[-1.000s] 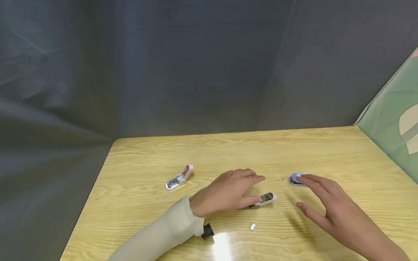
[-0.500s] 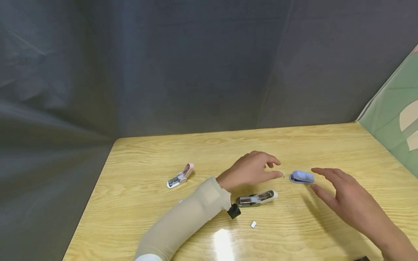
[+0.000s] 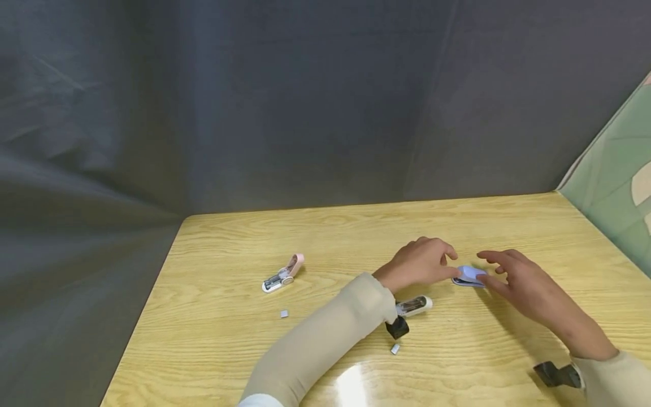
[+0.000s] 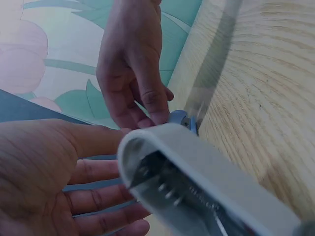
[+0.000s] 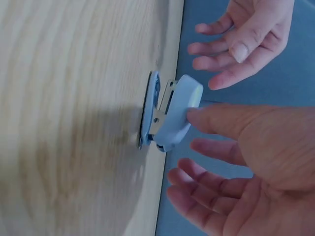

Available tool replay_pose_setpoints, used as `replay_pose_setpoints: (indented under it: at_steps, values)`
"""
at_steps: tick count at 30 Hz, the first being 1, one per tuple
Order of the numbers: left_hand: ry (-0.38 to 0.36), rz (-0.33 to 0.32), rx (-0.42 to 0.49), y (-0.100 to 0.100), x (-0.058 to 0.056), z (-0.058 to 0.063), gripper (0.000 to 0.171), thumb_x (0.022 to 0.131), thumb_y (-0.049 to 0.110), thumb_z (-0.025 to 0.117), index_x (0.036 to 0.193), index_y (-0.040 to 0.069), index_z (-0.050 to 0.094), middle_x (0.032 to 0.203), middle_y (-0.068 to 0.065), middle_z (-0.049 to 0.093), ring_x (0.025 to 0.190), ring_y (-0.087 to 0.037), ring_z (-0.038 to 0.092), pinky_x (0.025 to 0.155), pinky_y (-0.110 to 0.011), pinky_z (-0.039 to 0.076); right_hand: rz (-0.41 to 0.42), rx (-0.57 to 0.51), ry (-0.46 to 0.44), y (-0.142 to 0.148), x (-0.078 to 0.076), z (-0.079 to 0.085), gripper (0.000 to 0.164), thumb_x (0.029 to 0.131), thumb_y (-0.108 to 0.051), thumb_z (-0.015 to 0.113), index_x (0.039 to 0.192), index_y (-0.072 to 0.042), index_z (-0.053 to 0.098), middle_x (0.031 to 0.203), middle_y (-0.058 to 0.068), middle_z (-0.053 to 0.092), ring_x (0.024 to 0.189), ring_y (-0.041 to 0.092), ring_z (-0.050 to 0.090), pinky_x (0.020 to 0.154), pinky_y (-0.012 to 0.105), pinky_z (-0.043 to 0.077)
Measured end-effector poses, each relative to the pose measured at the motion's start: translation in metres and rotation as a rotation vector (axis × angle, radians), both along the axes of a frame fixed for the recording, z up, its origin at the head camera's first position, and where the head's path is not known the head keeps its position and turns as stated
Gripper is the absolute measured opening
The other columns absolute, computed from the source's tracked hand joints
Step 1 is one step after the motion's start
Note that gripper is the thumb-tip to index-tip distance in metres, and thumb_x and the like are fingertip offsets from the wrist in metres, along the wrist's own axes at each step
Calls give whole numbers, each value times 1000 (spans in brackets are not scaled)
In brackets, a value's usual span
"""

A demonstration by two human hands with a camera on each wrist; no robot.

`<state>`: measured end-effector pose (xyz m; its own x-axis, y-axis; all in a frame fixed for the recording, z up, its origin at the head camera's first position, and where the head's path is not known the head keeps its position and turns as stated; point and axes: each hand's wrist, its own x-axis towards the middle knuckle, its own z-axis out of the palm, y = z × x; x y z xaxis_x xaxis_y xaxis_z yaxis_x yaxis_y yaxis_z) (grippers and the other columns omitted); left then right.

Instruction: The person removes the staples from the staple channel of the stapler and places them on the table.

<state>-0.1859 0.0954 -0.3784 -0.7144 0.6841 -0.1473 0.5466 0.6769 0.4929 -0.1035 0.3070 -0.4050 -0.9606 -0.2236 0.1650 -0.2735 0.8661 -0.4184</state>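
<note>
The right hand (image 3: 529,289) is being held at about four o'clock of the blue mini stapler (image 3: 469,272) in the head view, its fingers loosely bent and apart; in the right wrist view the cover seems to be being touched by its thumb, but nothing is being clamped. The left hand (image 3: 419,263) is being held at nine o'clock, its fingers apart and no grasp being made. Whether the stapler is being touched by it cannot be told. The stapler is being supported by the wooden table (image 3: 203,339), and its cover is standing away from its base at one end.

If the cover is being pushed by one thumb without a counter-hold, the stapler could be turned or slid, because only one side is being met. A fingertip could be pinched, should it be resting in the gap while the cover is being pressed. Fingers could also be bumped, as both hands are being held so near.

At eight o'clock, an opened white stapler (image 3: 415,306) is being partly covered by the left sleeve (image 3: 325,325) and a black camera mount (image 3: 397,328); it could be dragged if the forearm is being lowered carelessly. The small pale block (image 3: 395,349), lying just beside the mount at six o'clock, could be knocked likewise.
</note>
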Motion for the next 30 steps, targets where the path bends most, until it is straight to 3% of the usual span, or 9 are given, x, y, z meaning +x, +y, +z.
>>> replay_pose_setpoints:
  at_steps: [3, 8, 12, 16, 22, 30]
  values:
    - [-36, 38, 2, 7, -2, -5, 39, 97, 44, 72, 132, 28, 71, 99, 18, 67, 81, 3, 57, 67, -19, 46, -2, -15, -63, 1, -5, -1, 48, 99, -16, 72, 136, 10, 55, 122, 35, 55, 100, 48, 62, 68, 50, 56]
    - [-69, 68, 1, 14, -5, -11, 42, 95, 49, 73, 132, 30, 70, 103, 20, 69, 82, 1, 57, 68, -21, 46, 36, -1, -46, 1, -10, 1, 46, 96, -14, 75, 133, 9, 59, 121, 31, 56, 98, 44, 63, 68, 48, 56]
    - [-65, 34, -43, 16, -5, -16, 45, 94, 54, 71, 127, 25, 71, 94, 16, 67, 68, -1, 50, 61, -20, 41, 80, -1, -41, -1, -14, 1, 44, 93, -8, 77, 128, 11, 61, 118, 29, 58, 95, 42, 63, 68, 47, 56]
    - [8, -13, -120, 19, -4, -20, 37, 92, 54, 73, 112, 23, 70, 76, 10, 56, 63, -4, 44, 55, -21, 37, 112, 9, -47, -5, -17, -2, 44, 89, -6, 80, 124, 14, 62, 114, 27, 60, 91, 38, 64, 68, 44, 56]
    - [107, -8, -137, 27, -2, -23, 26, 93, 45, 75, 84, 23, 66, 75, 10, 56, 64, -6, 46, 55, -22, 37, 124, 47, -19, -7, -20, -5, 41, 85, -3, 83, 119, 12, 66, 110, 23, 61, 88, 34, 66, 69, 45, 56]
    - [226, 3, -216, 33, 3, -27, 19, 96, 36, 75, 86, 24, 64, 82, 9, 54, 69, -7, 47, 57, -24, 41, 135, 79, 27, -10, -25, -7, 24, 84, -3, 84, 105, 2, 73, 97, 5, 66, 81, 19, 59, 65, 36, 51]
